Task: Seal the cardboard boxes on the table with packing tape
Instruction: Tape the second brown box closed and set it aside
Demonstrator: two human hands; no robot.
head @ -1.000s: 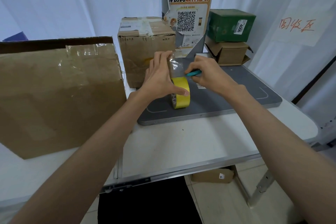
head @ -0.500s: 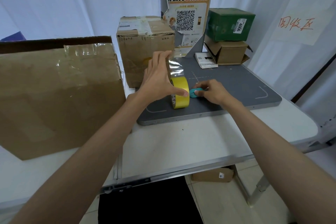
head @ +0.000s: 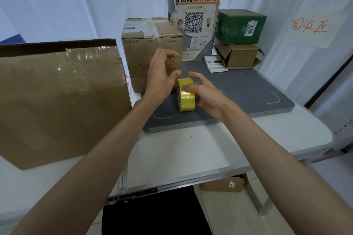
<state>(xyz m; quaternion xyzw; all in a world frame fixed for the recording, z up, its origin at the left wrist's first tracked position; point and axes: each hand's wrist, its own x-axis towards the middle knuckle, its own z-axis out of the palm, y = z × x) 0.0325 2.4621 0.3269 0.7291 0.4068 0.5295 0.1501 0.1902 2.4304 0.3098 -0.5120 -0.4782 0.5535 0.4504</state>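
Your tape roll [head: 186, 95] stood on edge on the grey mat [head: 248, 89] of the worktop [head: 181, 150], directly ahead of you and between your two hands, its hole facing left and right so that it could roll toward or away from you. Your right hand [head: 205, 94] was clamped on the roll, thumb over the yellow band and fingers down its far right side. Your left hand [head: 160, 74] sat just left of the roll and a little higher, fingers curled and pinching the clear free strip [head: 181, 66] that rose from the top of the roll. The two hands were close together, almost touching. The nearer candidates for sealing lay to your left: the small cardboard box [head: 150, 51] just behind your left hand, and the large cardboard box [head: 61, 99] further left and closer to you. By my reading, the strip had to travel leftward, so your left hand was the better placed to lead while the right steadied the roll.
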